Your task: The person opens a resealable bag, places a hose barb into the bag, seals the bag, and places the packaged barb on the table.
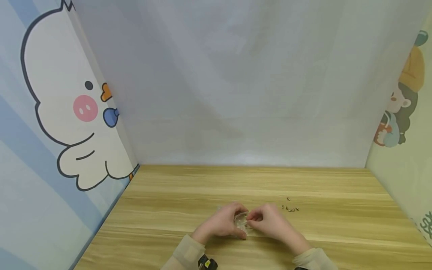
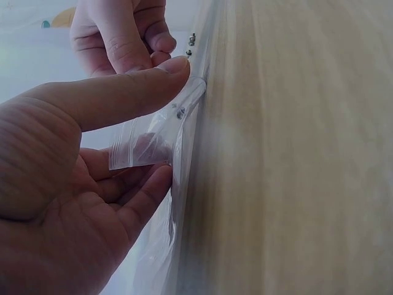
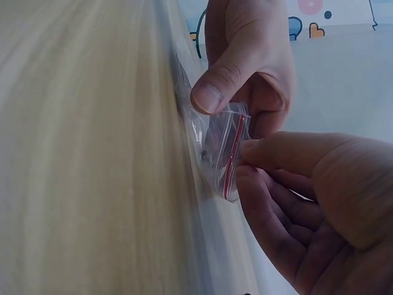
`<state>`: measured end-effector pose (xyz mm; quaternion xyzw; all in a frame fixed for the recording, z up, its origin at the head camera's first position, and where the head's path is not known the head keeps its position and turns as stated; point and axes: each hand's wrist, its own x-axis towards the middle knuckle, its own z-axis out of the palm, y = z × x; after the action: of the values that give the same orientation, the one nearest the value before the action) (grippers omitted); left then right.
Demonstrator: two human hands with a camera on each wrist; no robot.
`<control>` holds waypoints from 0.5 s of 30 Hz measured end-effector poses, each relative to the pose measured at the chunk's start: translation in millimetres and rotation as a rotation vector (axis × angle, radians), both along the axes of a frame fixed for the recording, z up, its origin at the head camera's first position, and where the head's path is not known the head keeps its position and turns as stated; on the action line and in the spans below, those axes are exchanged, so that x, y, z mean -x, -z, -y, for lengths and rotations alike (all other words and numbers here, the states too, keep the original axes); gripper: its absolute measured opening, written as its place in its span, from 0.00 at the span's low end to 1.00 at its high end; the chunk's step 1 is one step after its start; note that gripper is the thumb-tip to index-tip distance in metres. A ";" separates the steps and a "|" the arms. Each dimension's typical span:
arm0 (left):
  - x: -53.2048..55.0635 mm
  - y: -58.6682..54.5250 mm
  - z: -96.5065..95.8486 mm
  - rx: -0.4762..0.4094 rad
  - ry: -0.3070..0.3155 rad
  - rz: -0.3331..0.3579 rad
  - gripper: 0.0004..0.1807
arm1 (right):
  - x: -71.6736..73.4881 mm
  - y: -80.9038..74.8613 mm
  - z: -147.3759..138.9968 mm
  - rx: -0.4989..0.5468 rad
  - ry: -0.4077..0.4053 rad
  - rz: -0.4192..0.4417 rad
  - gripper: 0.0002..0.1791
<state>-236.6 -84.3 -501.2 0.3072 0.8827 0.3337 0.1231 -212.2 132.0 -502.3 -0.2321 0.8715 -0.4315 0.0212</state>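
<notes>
A small clear zip-lock bag (image 1: 241,222) with a red line along its mouth lies low over the table between the two hands. My left hand (image 1: 223,222) holds it from the left, thumb on the near side and fingers curved round the far side. From the right, my right hand (image 1: 271,222) pinches the bag's mouth edge between thumb and forefinger, beside the red line (image 3: 234,153) in the right wrist view. A small dark metal piece (image 2: 180,113) shows inside the clear plastic in the left wrist view.
Several tiny metal pieces (image 1: 291,210) lie scattered on the wooden table (image 1: 168,195), beyond and right of my right hand. A pale wall (image 1: 236,93) stands at the back, with printed panels (image 1: 57,93) at the sides.
</notes>
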 end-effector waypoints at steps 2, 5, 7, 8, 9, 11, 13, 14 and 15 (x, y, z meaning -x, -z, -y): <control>0.8 0.5 -0.3 0.004 0.001 -0.002 0.39 | 0.1 0.0 -0.1 0.001 -0.001 -0.002 0.02; 1.8 1.5 -0.3 0.007 -0.001 0.002 0.38 | 0.1 -0.2 -0.4 0.003 -0.005 -0.001 0.02; 2.5 2.2 -0.2 0.005 -0.002 0.007 0.38 | 0.2 -0.3 -0.7 0.003 -0.008 0.000 0.02; 2.5 2.4 -0.1 0.003 -0.002 0.009 0.38 | 0.2 -0.4 -0.9 0.003 -0.009 0.002 0.02; 2.6 2.8 0.0 0.001 -0.002 0.011 0.38 | 0.3 -0.4 -1.1 0.002 -0.010 0.002 0.02; 2.7 3.2 0.1 -0.005 0.000 0.011 0.38 | 0.6 -0.3 -1.5 -0.001 -0.013 0.000 0.02; 2.8 3.7 0.1 -0.010 0.001 0.011 0.38 | 0.9 -0.1 -2.0 -0.005 -0.013 -0.002 0.02; 2.9 3.8 0.1 -0.012 0.002 0.011 0.38 | 1.1 0.0 -2.2 -0.006 -0.014 -0.002 0.02; 2.9 4.0 0.1 -0.014 0.003 0.012 0.38 | 1.3 0.1 -2.4 -0.007 -0.014 -0.002 0.02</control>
<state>-239.5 -84.4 -505.2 0.3072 0.8791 0.3416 0.1267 -213.5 134.4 -502.4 -0.2388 0.8713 -0.4281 0.0242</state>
